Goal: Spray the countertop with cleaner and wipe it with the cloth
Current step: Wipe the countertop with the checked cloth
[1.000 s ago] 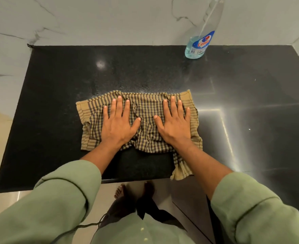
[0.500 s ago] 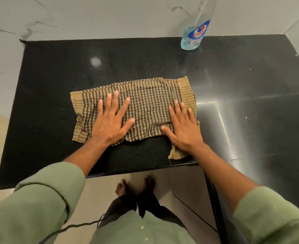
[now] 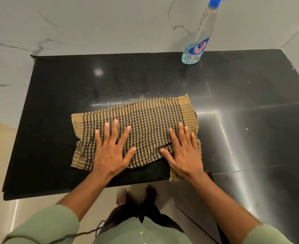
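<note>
A tan and dark checked cloth (image 3: 145, 125) lies spread flat on the black polished countertop (image 3: 60, 103), near its front edge. My left hand (image 3: 111, 152) presses flat on the cloth's left half with fingers spread. My right hand (image 3: 184, 152) presses flat on the cloth's right end, fingers straight; a corner of the cloth hangs over the front edge below it. A clear spray bottle (image 3: 196, 48) of blue cleaner with a blue trigger stands upright at the back of the counter, against the wall, well beyond both hands.
A grey marble wall (image 3: 110, 23) rises behind the counter and along its left side. Fine wet speckles show on the countertop behind the cloth. The counter continues to the right. Below its front edge are the beige floor and my bare feet (image 3: 145, 192).
The bunched cloth has been spread out flat. My hands have moved apart, the right one toward the cloth's right end, and both slid a little nearer the front edge.
</note>
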`<state>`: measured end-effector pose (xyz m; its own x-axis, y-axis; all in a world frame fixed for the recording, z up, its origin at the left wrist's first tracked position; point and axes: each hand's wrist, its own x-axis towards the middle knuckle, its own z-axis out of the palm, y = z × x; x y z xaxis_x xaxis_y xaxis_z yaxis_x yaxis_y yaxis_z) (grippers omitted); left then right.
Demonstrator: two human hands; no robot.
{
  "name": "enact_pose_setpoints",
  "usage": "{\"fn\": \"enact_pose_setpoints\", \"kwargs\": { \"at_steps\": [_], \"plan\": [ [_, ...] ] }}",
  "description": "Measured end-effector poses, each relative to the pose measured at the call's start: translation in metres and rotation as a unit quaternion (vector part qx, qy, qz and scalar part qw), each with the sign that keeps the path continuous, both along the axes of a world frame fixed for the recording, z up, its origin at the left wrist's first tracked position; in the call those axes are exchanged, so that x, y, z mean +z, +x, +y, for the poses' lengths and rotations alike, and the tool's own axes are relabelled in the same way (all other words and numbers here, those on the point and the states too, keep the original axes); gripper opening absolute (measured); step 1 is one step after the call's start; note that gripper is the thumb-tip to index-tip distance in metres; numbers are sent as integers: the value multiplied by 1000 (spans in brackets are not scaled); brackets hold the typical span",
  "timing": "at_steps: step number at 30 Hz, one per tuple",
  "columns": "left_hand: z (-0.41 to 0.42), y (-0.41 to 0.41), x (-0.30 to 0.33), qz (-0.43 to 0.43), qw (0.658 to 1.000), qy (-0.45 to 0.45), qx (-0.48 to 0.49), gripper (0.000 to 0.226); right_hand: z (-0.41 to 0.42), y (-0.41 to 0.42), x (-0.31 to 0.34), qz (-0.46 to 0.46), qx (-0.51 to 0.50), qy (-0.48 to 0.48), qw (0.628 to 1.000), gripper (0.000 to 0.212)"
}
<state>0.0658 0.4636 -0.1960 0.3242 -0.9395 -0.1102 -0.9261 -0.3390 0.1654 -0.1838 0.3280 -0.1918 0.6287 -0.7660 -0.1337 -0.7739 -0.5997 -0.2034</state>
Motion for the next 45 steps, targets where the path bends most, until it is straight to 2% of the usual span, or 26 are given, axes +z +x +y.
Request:
{"fn": "enact_pose_setpoints", "kwargs": {
  "at_steps": [3,5,6,8,11,17,18,20,22,25,27,28,29,31,34,40,45],
  "plan": [
    [1,-3,-3,-1,1000,17,-19,75,-5,7,-6,-47,4,-33,998,68],
    [-2,1,-2,20,1000,14,-5,75,-14,12,-8,-102,22,-96,990,47],
    [-4,3,-1,34,999,9,2,75,-20,15,-7,-116,26,-130,984,44],
    [-5,5,2,60,998,4,9,75,-33,22,1,-135,38,-177,974,49],
    [-7,10,5,125,992,-13,34,75,-47,38,21,-168,44,-186,967,50],
    [-17,18,13,268,955,-76,106,76,-50,38,43,-253,46,-279,925,46],
    [-15,18,13,282,950,-81,105,74,-43,31,41,-253,58,-272,927,44],
    [-10,19,13,292,948,-81,94,73,-23,12,29,-211,67,-204,954,44],
    [-4,18,11,262,961,-50,74,74,-4,-4,22,-154,30,-127,979,50],
    [2,9,9,178,983,0,43,72,0,-4,30,-156,-37,-141,977,60],
    [2,8,11,141,989,-19,49,68,-10,11,38,-155,-52,-162,973,49],
    [0,11,12,113,991,-32,56,67,-17,19,38,-137,-49,-137,980,43],
    [-3,16,12,82,994,-38,65,67,-23,26,36,-96,-46,-83,991,50],
    [-8,26,8,33,997,-10,76,73,-28,31,23,10,-25,16,999,77],
    [-4,31,-2,-24,997,52,60,84,-21,27,5,47,-2,30,998,87],
    [-7,27,4,-21,995,76,58,91,-21,30,4,44,-20,18,999,88],
    [-50,18,8,-17,994,84,71,92,-41,59,2,35,-42,15,998,87]
  ]
}}
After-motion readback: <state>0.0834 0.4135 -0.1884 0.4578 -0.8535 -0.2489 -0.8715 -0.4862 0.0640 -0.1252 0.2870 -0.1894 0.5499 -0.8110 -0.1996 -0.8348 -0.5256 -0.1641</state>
